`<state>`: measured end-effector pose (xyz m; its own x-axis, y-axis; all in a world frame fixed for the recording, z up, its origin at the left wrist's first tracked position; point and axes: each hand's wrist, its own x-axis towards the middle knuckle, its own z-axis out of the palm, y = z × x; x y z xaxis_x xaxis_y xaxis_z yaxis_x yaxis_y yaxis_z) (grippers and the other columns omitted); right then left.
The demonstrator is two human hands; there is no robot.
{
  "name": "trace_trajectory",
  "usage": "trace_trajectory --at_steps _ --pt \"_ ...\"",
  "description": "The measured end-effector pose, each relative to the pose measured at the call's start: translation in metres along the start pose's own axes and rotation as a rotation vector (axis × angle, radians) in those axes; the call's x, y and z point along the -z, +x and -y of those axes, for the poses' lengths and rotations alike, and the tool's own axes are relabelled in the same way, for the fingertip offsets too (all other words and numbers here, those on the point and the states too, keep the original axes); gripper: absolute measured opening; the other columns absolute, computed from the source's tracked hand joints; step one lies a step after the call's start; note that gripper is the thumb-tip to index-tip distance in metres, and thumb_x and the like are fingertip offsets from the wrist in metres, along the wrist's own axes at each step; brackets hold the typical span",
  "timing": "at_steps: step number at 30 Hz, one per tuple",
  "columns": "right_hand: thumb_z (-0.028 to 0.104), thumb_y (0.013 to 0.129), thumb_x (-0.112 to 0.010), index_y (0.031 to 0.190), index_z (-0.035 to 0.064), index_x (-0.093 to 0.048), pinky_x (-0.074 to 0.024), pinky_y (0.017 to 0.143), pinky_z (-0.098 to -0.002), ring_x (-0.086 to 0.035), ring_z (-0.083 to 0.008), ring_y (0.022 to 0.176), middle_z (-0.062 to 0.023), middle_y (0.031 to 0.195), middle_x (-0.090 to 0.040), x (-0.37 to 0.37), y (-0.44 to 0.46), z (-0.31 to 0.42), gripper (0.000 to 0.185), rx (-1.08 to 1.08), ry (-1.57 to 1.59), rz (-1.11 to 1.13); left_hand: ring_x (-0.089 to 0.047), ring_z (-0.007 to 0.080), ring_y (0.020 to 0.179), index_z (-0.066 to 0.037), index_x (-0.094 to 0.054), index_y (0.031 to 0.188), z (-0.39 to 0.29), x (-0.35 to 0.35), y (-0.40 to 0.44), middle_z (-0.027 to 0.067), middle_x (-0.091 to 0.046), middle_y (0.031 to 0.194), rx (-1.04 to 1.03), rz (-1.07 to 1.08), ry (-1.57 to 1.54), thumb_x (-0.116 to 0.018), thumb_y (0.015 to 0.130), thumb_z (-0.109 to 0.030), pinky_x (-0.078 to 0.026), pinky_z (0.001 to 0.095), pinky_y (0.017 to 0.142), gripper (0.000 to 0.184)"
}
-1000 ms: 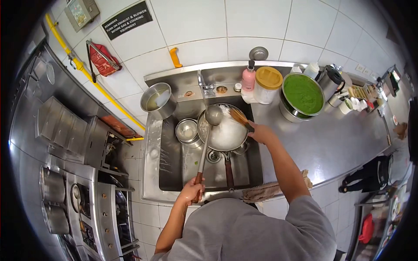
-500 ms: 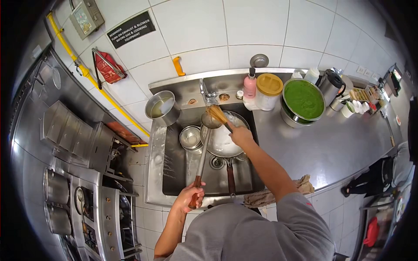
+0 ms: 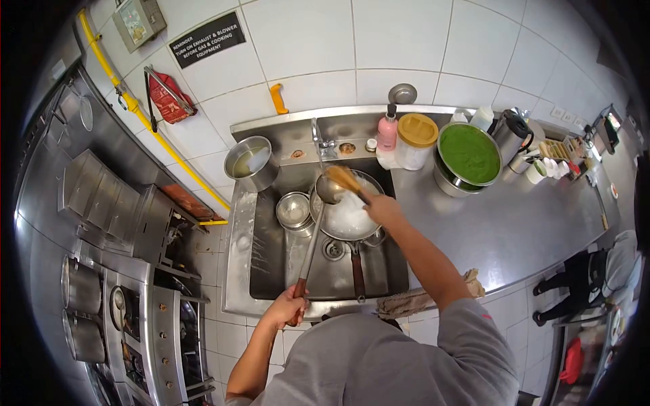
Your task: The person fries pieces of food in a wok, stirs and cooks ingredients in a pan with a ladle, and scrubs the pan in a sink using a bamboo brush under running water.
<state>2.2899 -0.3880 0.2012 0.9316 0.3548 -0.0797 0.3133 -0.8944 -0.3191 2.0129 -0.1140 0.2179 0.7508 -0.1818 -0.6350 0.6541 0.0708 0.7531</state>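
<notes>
My left hand (image 3: 289, 308) is closed round the wooden end of a long-handled ladle (image 3: 312, 250), whose metal bowl lies over the pan in the sink. My right hand (image 3: 384, 210) grips a bamboo scrubbing brush (image 3: 345, 178); its bristles, blurred by motion, are at the ladle's bowl. Below them, a round pan (image 3: 349, 220) with white suds in it rests in the sink, its dark wooden handle pointing toward me. Left of the pan are small metal bowls (image 3: 294, 210), stacked. The tap (image 3: 318, 135) stands just behind the ladle's bowl.
The sink (image 3: 233, 271) has a pot (image 3: 252, 164) on its back left corner. Right of it stand a pink pump bottle (image 3: 387, 128), a yellow-lidded tub (image 3: 414, 145) and a bowl of green sauce (image 3: 469, 154). A cloth (image 3: 413, 303) lies on the front edge. Another person (image 3: 596, 274) stands far right.
The brush has shifted slightly right and down across the ladle's bowl, with my right hand moving the same way. My left hand and the ladle handle have moved slightly left.
</notes>
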Motion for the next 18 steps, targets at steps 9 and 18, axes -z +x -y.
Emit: trace_trajectory --at_steps 9,18 --pt "0.047 0.091 -0.061 0.097 0.0131 -0.051 -0.0459 0.041 -0.0310 -0.053 -0.0179 0.046 -0.0059 0.065 -0.057 -0.063 -0.055 0.019 0.036 -0.556 1.923 0.689 -0.048 0.0147 0.042 -0.005 -0.045 0.115 0.029 0.004 0.030 0.0048 -0.053 0.071 -0.113 -0.047 -0.060 -0.048 0.081 -0.001 -0.041 0.0299 0.037 0.034" --pt "0.039 0.089 -0.062 0.150 0.0258 -0.026 -0.0534 0.072 -0.0402 -0.066 -0.0324 0.082 -0.0173 0.105 -0.062 -0.063 -0.016 0.014 0.072 -0.251 0.183 -0.253 -0.047 0.0154 0.044 -0.006 -0.041 0.115 0.001 -0.011 0.021 0.0040 -0.050 0.068 -0.080 0.006 -0.008 -0.049 0.082 -0.002 -0.039 0.0300 0.039 0.034"
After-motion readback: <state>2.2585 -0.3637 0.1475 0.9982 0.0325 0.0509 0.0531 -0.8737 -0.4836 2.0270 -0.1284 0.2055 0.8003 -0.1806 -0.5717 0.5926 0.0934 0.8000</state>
